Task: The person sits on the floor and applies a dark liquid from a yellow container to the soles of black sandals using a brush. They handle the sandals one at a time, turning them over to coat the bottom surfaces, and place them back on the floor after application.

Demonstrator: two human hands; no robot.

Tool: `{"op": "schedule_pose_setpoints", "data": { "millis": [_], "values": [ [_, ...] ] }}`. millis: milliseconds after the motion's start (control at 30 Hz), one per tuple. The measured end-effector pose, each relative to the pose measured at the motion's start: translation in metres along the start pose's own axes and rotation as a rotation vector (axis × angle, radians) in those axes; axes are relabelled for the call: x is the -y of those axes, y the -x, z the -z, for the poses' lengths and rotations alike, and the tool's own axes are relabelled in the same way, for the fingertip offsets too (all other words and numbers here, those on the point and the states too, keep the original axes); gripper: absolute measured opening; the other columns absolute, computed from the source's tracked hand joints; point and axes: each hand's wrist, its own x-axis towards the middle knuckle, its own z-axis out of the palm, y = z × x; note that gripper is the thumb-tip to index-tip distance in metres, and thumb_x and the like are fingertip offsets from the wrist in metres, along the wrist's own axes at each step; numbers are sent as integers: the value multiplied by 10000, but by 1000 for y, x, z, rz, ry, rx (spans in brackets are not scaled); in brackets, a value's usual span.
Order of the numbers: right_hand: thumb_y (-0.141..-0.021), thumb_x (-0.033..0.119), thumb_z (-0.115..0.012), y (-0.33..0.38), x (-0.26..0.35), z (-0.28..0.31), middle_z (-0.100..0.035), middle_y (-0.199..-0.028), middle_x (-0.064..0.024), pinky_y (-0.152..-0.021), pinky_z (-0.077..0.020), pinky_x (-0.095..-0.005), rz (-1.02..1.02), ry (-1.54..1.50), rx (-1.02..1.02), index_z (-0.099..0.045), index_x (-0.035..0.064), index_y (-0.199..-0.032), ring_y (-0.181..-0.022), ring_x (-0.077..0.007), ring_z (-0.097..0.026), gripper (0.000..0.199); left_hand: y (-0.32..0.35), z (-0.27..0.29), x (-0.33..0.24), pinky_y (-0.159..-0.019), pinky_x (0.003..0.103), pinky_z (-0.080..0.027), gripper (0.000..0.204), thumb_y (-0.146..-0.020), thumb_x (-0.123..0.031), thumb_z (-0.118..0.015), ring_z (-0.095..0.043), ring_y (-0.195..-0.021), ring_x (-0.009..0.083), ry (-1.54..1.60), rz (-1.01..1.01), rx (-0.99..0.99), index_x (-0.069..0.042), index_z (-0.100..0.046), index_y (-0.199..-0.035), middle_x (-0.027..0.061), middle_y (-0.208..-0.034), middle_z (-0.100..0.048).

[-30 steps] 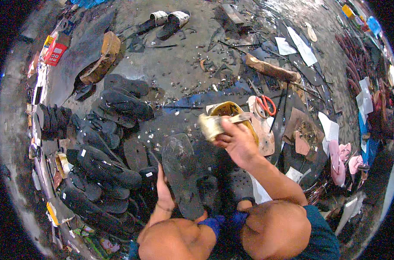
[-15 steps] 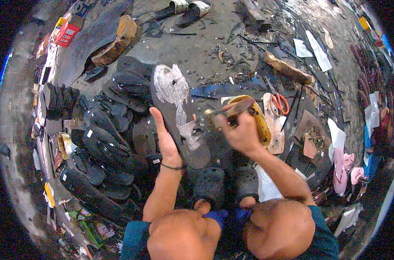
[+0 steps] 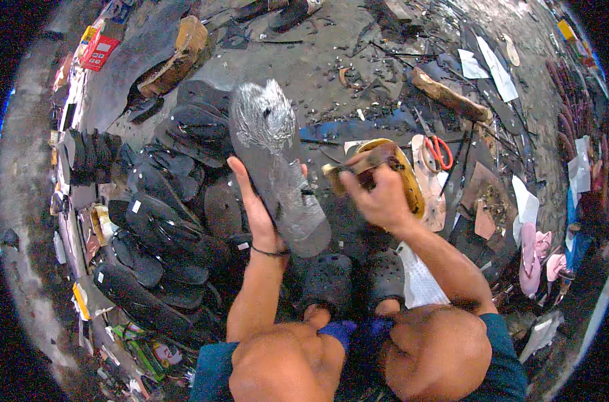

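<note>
My left hand (image 3: 254, 214) is wrapped round a dark flat shoe sole (image 3: 275, 151), tilted with its toe end away from me. A shiny, wet-looking coating covers the sole's toe end and runs in a thinner film down to the heel. In my right hand (image 3: 387, 199) is a brush (image 3: 332, 175) with a brown handle; its head is blurred and stands just right of the sole, apart from it. Behind that hand sits a yellow container (image 3: 412, 182) with dark stains, partly covered by the fingers.
Black sandals and soles (image 3: 160, 221) lie heaped at my left. Scissors with orange handles (image 3: 438, 153) rest right of the container, near a wooden block (image 3: 448, 95). Another wood piece (image 3: 177, 63) stands far left. Pink straps (image 3: 533, 258) and scraps lie at the right.
The coating has spread from separate whitish patches into a broader, shinier layer along the sole. My right hand and the brush have shifted slightly right, away from the sole.
</note>
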Motion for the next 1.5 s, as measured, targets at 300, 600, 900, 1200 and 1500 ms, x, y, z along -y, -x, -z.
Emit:
{"op": "schedule_pose_setpoints", "data": {
  "millis": [300,600,900,1200,1500],
  "values": [
    [-961,177,-646,12,39,20,-705,-913,-41,-789,-526,-314,-317,-173,285,-645,48,-955,-843,-123,-646,130,-21,31,26,-755,389,-607,781,-882,-771,-481,-695,-852,261,157,92,14,-79,-612,-1219,124,-1015,-702],
    [-905,288,-742,-47,-49,11,-676,-916,-15,-777,-497,-326,-487,-239,269,-696,10,-1020,-847,-127,-611,305,73,92,-26,-1070,469,-407,636,-802,-217,-750,-544,-1231,293,-1919,-811,32,-53,-537,-1378,121,-1357,-580],
    [-993,345,-638,-112,-49,20,-636,-965,-18,-637,-526,-299,-393,-421,190,-666,46,-1106,-840,-107,-587,321,109,164,-106,-1213,472,-210,529,-883,-82,-548,-331,-1470,295,-2833,-842,164,-66,-529,-1412,126,-1516,-460],
    [-892,199,-730,25,-48,64,-723,-867,-164,-735,-563,-379,20,594,-108,-667,2,-1043,-822,-272,-726,257,121,55,-64,-1150,439,-387,546,-773,113,-564,-525,-1325,344,-1758,-871,514,26,-552,-1312,197,-1386,-570],
    [-918,271,-644,84,5,118,-686,-993,-279,-813,-538,-502,-339,749,226,-619,14,-1151,-904,-456,-675,347,99,170,68,-1082,416,-429,753,-830,-64,-685,-503,-1274,385,-1623,-281,203,47,-331,-1486,236,-1384,-518]
  ]
}}
